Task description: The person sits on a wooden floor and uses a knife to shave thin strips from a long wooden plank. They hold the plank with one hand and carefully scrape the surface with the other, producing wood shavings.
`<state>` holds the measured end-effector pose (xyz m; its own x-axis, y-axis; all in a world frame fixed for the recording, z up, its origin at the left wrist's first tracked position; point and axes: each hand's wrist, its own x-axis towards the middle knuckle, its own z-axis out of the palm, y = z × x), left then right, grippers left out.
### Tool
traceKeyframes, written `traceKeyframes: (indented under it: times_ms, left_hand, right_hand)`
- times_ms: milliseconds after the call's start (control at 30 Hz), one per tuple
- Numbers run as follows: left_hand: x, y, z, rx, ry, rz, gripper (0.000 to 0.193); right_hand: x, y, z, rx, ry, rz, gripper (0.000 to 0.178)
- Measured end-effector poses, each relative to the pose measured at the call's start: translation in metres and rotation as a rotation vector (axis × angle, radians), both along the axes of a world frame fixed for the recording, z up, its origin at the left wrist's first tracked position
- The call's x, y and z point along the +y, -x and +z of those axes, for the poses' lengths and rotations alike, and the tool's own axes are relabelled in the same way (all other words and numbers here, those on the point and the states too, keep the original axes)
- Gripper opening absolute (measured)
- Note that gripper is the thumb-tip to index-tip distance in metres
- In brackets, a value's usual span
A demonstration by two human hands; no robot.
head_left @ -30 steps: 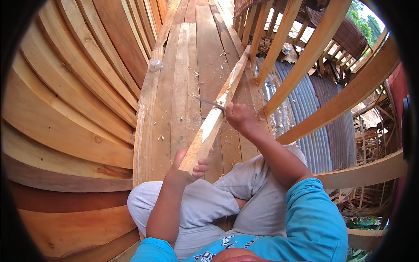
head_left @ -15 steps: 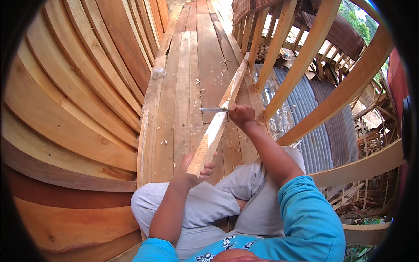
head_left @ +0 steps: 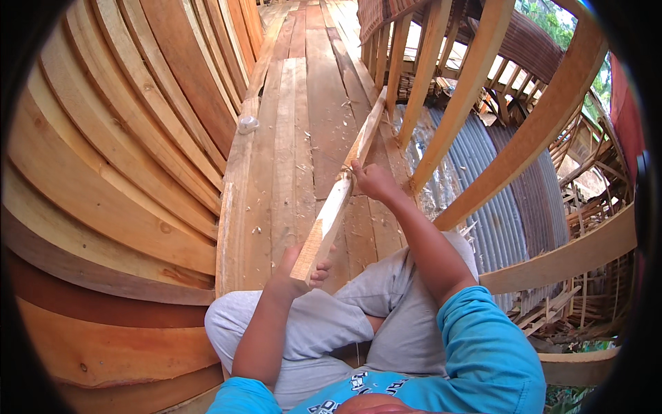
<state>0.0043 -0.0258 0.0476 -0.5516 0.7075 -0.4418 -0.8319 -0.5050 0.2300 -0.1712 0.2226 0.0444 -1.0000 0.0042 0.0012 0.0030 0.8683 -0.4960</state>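
Observation:
A long squared piece of wood (head_left: 336, 205) slants away from me above the plank floor, its upper face cut pale along part of its length. My left hand (head_left: 284, 274) is wrapped round its near end, with fingertips showing on the right side. At the middle of the wood, my right hand (head_left: 378, 182) is closed in a fist against its right side, thumb raised by a notch-like cut. The knife in that fist is almost wholly hidden now; only a thin dark bit shows by the thumb, and its blade cannot be made out.
Wood shavings lie on the plank floor (head_left: 283, 159). Upright boards (head_left: 138, 159) line the left side. To the right stand slanted wooden posts (head_left: 469, 90), with corrugated metal sheets (head_left: 496, 179) beyond and below. A small clear plastic container (head_left: 247, 125) sits by the left boards.
The knife's blade, which lay across the wood pointing left, has turned mostly out of sight. My right hand has shifted slightly left onto the wood; the left hand keeps its hold.

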Motion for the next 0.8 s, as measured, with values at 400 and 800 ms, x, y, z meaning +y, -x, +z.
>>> traceKeyframes:
  times_ms: [400,800]
  left_hand:
    - [0.002,0.001,0.012,-0.059,-0.002,0.028,0.048]
    - [-0.003,0.000,0.005,-0.044,-0.015,0.014,0.049]
  right_hand:
    - [0.006,-0.012,0.009,0.022,0.049,0.079,0.052]
    - [-0.007,-0.014,0.007,-0.230,0.271,0.107,0.068]
